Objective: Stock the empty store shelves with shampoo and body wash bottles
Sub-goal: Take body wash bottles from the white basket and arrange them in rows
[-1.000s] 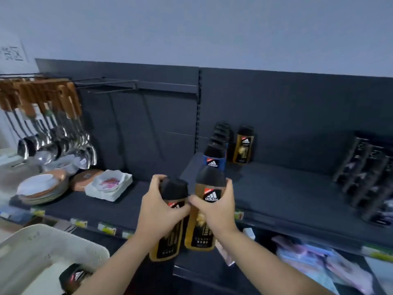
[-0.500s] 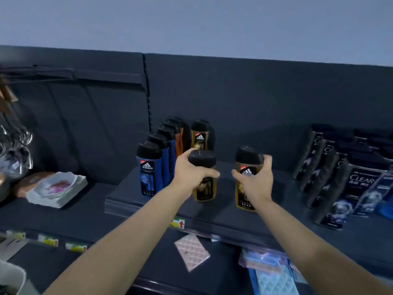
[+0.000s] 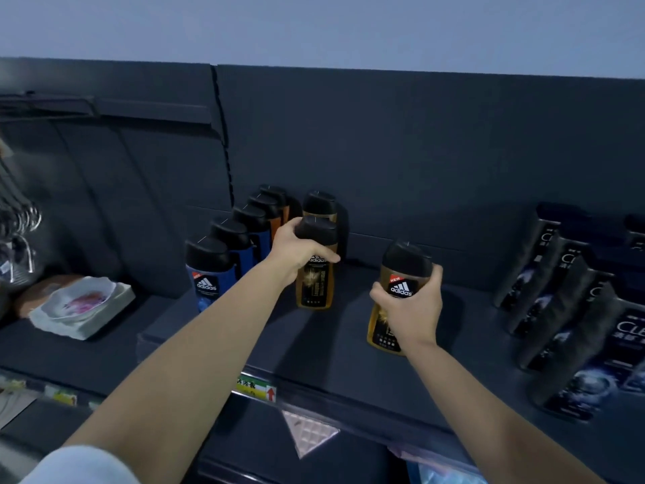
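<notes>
Fingers (image 3: 432, 279) gripping two amber bottles (image 3: 314, 291) (black caps), adidas labels

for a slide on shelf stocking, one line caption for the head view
Left hand grips one gold bottle beside the blue bottles; right hand grips another gold bottle over the shelf.

White dish (image 3: 78, 303) before brown plate (image 3: 36, 291); utensils (image 3: 21, 235) hang left — blurred.

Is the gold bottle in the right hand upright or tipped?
Upright, slightly tilted: the gold bottle has its black cap on top, gripped by the right hand.
</notes>
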The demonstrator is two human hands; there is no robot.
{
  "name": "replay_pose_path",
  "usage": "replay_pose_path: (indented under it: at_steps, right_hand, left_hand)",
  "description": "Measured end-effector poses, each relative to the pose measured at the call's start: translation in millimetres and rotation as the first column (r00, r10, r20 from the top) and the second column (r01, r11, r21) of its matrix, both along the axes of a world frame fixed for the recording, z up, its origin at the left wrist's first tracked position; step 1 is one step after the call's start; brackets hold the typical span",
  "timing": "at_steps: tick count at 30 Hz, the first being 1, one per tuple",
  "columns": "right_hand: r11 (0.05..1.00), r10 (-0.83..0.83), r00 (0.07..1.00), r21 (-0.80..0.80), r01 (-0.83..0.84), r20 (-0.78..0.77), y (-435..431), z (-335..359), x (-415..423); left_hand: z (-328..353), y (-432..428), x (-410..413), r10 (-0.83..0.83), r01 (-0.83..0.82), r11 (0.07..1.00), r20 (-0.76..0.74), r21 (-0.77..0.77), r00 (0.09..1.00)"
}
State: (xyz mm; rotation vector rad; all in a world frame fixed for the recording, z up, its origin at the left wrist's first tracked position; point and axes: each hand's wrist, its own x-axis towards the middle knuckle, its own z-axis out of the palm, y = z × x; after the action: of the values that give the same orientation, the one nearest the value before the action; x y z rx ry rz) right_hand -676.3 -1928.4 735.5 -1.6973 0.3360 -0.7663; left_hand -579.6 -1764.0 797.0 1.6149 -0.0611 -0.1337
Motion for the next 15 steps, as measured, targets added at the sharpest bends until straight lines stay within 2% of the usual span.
replay_pose_path:
  at_steps: [3, 7, 15]
  right_hand:
    - [1.0, 0.017, 1.0, 0.0, -0.017, 0.013, -0.4, -3.7, 3.2]
    - [1.0, 0.027, 0.999, 0.003, -0.027, 0.023, 2.3, -6.6, 8.8]
    - [0.999, 0.043, 0.999, -0.016, -0.043, 0.03, 3.2, -5.9, 20.0]
  left_hand:
    - [-15.0, -2.9, 3.5, 0.063, -0.061, 0.997, 0.066, -0.04, 0.996]
    - [-37.9, -6.9, -6.5, 0.118, -0.135, 0.989, 0.245, 0.054, 0.962]
    - [-75.7, -20.1, 0.5, 0.196, -0.218, 0.973, 0.237, 0.073, 0.952]
